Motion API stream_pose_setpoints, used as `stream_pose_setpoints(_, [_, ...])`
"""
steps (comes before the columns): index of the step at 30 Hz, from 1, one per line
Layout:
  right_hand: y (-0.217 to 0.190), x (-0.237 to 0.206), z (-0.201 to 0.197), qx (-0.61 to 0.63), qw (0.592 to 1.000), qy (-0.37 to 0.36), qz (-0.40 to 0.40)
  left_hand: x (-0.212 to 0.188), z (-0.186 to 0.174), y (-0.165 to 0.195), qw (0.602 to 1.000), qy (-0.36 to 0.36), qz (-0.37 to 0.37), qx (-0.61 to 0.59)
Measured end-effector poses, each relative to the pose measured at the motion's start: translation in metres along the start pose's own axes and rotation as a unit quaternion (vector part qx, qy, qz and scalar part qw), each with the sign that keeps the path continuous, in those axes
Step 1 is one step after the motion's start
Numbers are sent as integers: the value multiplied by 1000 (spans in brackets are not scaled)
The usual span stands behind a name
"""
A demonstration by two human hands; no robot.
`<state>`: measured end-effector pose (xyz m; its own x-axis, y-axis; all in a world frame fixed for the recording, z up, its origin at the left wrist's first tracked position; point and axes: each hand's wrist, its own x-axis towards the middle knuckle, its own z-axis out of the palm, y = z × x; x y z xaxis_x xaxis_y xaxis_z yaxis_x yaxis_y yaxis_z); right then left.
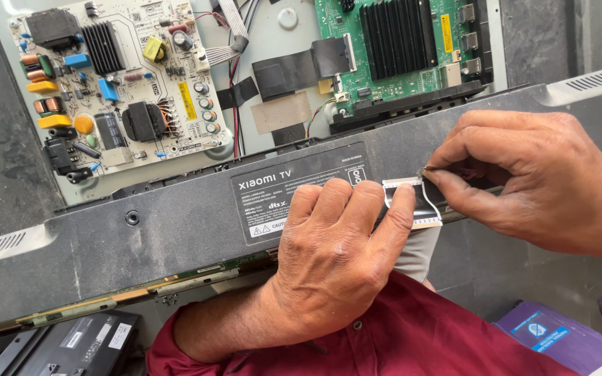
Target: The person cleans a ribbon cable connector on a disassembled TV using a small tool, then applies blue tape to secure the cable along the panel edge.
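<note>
A flat ribbon cable (412, 203), dark with pale striped ends, lies bent over the grey plastic cover (175, 230) under the left hand (336, 257), whose fingers press it flat. The right hand (538, 181) pinches one cable end, just beside the left fingertips. The cable's middle is hidden beneath fingers. Beyond both hands sit two circuit boards: one white (120, 83), one green (398, 49).

Around the flat ribbon cable (412, 203), room is tight: the left hand (336, 257) lies across the grey back-cover strip (175, 230) at 7 o'clock, the right hand (538, 181) closes off 3 o'clock. At 12 o'clock the green main board (398, 49) stands close; at 10 o'clock, the white power board (116, 83). The bare strip toward 9 o'clock is open.
</note>
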<state>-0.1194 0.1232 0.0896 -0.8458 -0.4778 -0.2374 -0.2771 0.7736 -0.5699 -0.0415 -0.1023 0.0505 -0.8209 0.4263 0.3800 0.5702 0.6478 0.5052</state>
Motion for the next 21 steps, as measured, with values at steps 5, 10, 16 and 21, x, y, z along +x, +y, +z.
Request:
stream_pose_setpoints(5, [2,-3,1,9,998,31,-58,2,0,1,1000,-1,3,1])
stream_pose_setpoints(10, [3,-1,0,3,998,8,-62,3,-1,0,1000,-9,9,1])
stream_pose_setpoints(16, [2,2,2,9,999,13,-33,3,-4,-4,1000,-15,18,-4])
stream_pose_setpoints(21, [1,3,4,-8,998,10,-60,2,-4,-6,1000,-13,22,-10])
